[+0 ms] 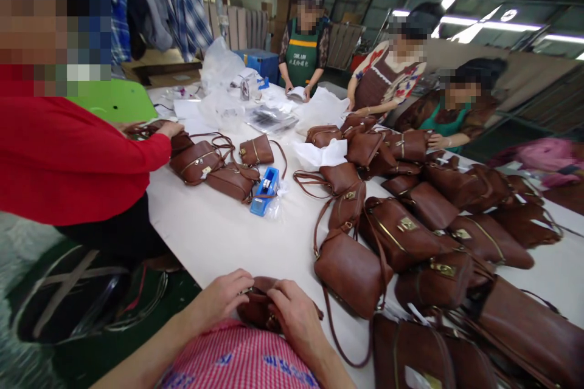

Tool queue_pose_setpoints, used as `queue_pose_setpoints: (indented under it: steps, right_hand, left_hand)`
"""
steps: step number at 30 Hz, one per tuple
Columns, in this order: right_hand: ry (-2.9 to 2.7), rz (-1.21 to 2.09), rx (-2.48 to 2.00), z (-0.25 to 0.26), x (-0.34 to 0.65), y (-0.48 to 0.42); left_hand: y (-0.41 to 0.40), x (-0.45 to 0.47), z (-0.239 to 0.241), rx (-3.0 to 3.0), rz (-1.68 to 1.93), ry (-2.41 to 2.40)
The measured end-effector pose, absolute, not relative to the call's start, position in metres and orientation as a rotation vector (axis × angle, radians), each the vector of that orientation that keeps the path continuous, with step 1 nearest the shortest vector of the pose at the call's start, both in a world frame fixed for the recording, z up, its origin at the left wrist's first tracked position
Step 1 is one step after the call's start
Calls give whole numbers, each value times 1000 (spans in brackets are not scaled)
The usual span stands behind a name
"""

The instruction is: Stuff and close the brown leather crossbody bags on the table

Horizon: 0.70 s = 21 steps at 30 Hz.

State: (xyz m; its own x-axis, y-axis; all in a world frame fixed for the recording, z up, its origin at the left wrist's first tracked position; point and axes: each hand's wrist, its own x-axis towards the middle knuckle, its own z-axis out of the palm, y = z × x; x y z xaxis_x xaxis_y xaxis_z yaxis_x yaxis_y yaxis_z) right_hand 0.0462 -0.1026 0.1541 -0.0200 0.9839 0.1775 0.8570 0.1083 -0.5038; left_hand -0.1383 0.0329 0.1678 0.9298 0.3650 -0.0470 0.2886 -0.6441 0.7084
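Observation:
A brown leather handbag (259, 309) stands at the table's near edge, close against my pink striped apron. My left hand (228, 296) grips its upper left edge with bent fingers. On the other side, my right hand (294, 309) is curled over the bag's upper right edge. The lower part of the bag is hidden behind my hands and apron. To the right of my hands lies another brown bag (351, 267), its strap hanging in a loop towards me.
Many brown bags (401, 231) are heaped along the table's right side. A blue tape dispenser (264, 191) sits mid-table on the white tabletop (201, 225). A person in red sleeves (104, 158) handles bags at left. Several co-workers stand along the far side, near plastic sheets (223, 73).

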Motion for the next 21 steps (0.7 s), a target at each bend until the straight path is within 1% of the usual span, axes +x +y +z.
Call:
queue_pose_setpoints:
  steps: [4,9,11,16,18,21]
  right_hand:
    - [-1860,371,-1739,147,45,-103]
    - [-1912,450,-1744,151,40,-96]
    - [-1949,466,-1725,155,37,-91]
    - [-2017,475,-1645,158,35,-83]
    - [-1994,492,-1653,156,35,-82]
    - [-1966,576,-1640,156,35,-80]
  left_hand:
    - [45,-139,159,2217,128,427]
    - [49,-127,162,1898,135,725]
    - [45,-123,162,1885,198,766]
    - [32,-133,159,2158,347,495]
    - [29,-141,158,2214,341,405]
    - [26,-148,155,2278,308,394]
